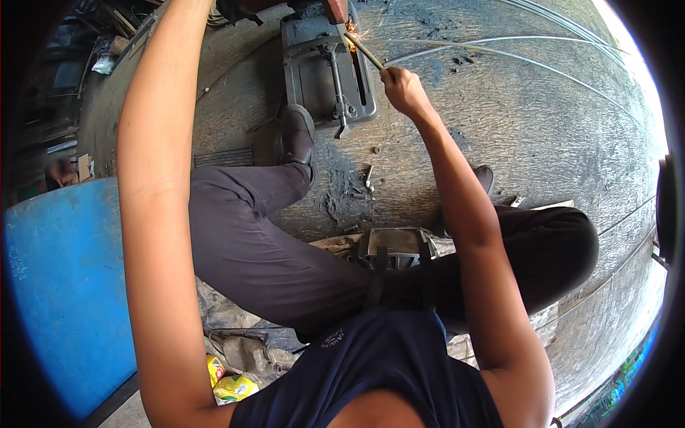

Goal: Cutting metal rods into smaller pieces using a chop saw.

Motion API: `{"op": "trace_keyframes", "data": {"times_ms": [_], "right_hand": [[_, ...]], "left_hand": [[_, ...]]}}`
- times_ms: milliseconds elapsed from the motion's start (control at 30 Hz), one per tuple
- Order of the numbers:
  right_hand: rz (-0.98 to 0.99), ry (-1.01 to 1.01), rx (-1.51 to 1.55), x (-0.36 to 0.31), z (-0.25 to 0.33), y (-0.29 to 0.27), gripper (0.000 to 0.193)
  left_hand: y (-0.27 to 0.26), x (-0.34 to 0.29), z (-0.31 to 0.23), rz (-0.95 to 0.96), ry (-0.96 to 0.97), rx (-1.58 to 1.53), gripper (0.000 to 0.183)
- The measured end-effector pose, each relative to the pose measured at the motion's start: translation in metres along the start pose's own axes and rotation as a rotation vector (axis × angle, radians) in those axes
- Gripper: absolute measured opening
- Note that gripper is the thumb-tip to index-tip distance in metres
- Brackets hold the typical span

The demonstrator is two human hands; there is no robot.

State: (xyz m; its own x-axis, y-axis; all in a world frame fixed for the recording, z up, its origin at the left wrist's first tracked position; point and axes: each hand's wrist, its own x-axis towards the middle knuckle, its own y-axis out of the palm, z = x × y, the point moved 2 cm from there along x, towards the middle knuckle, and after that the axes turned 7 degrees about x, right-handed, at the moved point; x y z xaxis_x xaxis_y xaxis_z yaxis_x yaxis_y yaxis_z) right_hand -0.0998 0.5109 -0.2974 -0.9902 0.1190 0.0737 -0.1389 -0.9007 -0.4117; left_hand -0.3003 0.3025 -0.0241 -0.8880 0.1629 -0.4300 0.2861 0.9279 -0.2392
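Head view, nearest first: I see a dark blue sleeveless top at the bottom edge, with grey trousers (pixel 250 242) over both bent knees. A small metal block (pixel 396 246) sits on the ground between the legs. At my left stands a big blue drum (pixel 64 285), and a yellow packet (pixel 232 385) lies on the floor by my left hip.

Farther out, my left foot in a dark shoe (pixel 298 132) rests against the base of a cut-off saw (pixel 328 75) on the worn grey floor (pixel 535 121). My right hand (pixel 403 89) reaches up beside that base — its fingers are clenched around a thin metal rod (pixel 367 53), which slants up and left to the blade, where orange sparks (pixel 351 27) show. Long thin steel rods (pixel 514 53) curve away across the floor to the right of the hand.

My left arm stretches up the left side toward the top of the saw — the left hand itself is cut off by the upper edge, so I cannot tell what its fingers are doing.
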Motion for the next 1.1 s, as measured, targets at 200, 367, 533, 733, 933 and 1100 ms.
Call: {"op": "trace_keyframes", "data": {"times_ms": [200,367,533,733,933,1100], "right_hand": [[-0.022,-0.085,-0.004,-0.001,-0.001,0.001,0.030],[-0.045,-0.118,0.024,-0.002,-0.005,0.001,0.026],[-0.057,-0.132,0.035,-0.004,-0.003,0.002,0.023],[-0.045,-0.098,-0.024,-0.005,-0.008,0.001,0.022],[-0.071,-0.104,-0.038,-0.008,-0.008,0.002,0.020],[-0.161,-0.169,-0.097,-0.012,0.002,-0.001,0.017]], "left_hand": [[-0.004,0.003,0.002,0.011,-0.001,-0.023,0.032],[0.001,-0.004,0.001,-0.056,0.014,0.028,0.031],[-0.003,-0.002,0.000,-0.021,0.039,0.030,0.032],[0.003,-0.006,0.001,-0.059,0.020,0.013,0.031],[0.002,-0.006,0.000,-0.051,0.017,0.028,0.030],[0.000,-0.004,0.000,-0.015,0.025,0.017,0.028]]}}
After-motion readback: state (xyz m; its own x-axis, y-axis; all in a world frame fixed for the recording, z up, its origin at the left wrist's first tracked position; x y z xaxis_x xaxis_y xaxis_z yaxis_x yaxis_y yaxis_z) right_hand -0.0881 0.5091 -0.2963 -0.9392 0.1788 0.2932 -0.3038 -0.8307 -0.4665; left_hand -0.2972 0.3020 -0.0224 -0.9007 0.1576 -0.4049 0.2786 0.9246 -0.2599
